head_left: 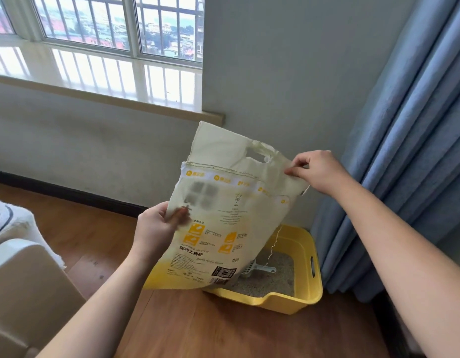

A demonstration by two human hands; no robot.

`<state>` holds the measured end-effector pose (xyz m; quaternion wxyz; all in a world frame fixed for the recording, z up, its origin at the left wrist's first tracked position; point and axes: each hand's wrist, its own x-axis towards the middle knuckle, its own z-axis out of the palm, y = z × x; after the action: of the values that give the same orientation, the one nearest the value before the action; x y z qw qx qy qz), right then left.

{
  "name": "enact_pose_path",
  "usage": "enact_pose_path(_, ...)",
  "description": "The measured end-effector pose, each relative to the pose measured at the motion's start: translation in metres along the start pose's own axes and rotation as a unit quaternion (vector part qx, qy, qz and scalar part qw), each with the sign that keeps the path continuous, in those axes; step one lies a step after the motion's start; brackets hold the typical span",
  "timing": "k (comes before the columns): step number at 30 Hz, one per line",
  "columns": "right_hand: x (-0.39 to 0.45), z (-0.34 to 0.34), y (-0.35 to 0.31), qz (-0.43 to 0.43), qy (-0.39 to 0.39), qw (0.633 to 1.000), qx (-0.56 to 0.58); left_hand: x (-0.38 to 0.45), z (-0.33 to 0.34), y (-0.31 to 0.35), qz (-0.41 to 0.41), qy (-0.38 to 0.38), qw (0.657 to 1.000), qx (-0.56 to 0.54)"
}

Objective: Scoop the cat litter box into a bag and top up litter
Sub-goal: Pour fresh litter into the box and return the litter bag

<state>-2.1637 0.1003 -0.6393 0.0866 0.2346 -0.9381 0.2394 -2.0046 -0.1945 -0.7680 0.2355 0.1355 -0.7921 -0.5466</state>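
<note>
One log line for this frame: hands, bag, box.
left hand: grips litter bag side | right hand: pinches top corner | litter box: on floor, scoop inside

You hold a litter bag [228, 210] above the yellow box [305, 293]: your left hand [156, 228] grips its side, your right hand [316, 171] pinches its top corner. A scoop [254, 268] lies on the litter [272, 280]; a thread [274, 244] dangles.
</note>
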Motion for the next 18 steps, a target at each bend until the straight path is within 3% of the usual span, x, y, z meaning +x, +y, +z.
enact_pose_path(8,0.019,-0.037,-0.010,0.017,-0.073,0.997,0.027,0.001,-0.011,0.035,-0.087,0.011,0.994,-0.057)
enact_pose_path(18,0.067,-0.204,-0.103,0.002,-0.129,0.991,0.041,0.034,-0.076,0.220,-0.172,-0.005,0.984,0.038)
